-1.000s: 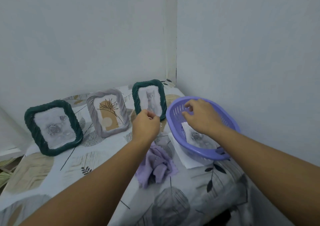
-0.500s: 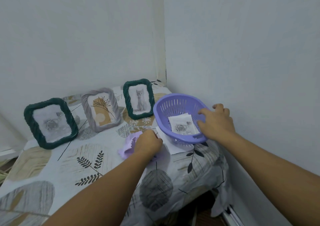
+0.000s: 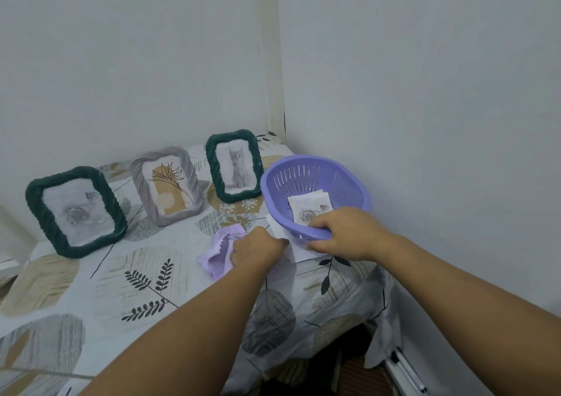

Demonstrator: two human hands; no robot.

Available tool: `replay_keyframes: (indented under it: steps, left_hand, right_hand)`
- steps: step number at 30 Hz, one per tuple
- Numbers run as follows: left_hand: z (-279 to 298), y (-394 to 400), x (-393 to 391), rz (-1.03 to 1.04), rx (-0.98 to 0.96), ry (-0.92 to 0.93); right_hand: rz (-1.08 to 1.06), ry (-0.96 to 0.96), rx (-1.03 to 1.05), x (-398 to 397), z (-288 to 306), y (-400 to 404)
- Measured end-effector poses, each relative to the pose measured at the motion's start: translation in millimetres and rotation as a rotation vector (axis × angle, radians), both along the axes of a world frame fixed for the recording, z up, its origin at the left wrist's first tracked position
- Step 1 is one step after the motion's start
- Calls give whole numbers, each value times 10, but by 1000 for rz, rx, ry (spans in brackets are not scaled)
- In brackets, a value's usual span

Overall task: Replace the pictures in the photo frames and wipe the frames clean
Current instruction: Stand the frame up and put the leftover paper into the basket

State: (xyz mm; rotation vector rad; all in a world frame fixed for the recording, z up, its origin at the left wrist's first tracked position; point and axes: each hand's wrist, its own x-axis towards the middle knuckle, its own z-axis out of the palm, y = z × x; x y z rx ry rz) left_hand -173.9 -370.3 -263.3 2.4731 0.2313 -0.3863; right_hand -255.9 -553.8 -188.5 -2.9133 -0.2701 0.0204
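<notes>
Head view shows my left hand [image 3: 258, 248] down on the lilac cloth [image 3: 220, 251], fingers curled round it, near the table's right edge. My right hand [image 3: 344, 233] grips the near rim of the purple basket [image 3: 349, 183] in the back right corner, with loose prints [image 3: 309, 209] inside. The three frames stand along the back edge: dark green rose frame [image 3: 76, 210] at left, grey flower frame [image 3: 167, 184] in the middle, green cat frame [image 3: 233, 165] beside the basket. Looks like we're just gathering supplies; I'd guess next is lifting the cloth and picking a frame to open.
</notes>
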Motion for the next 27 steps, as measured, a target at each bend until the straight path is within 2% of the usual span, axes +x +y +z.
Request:
replay_keyframes:
  steps: [3,10,16,23,27]
  left_hand:
    - [-3,-57,-18,31,1,13]
    - [113,-261,-91,77,27,-10]
    - [173,-372,-160,63,197,-10]
    - [187,-453,-102,128,87,36]
    - [-54,-500,174,165,-18,124]
  right_hand:
    - [-18,-65,-17,-8,-11,13]
    - [-57,-115,115,19,-63,-60]
    - [-81,-127,237,28,-109,-108]
    - [-64,-155,215,25,-131,-120]
    - [-56,-168,229,24,-131,-136]
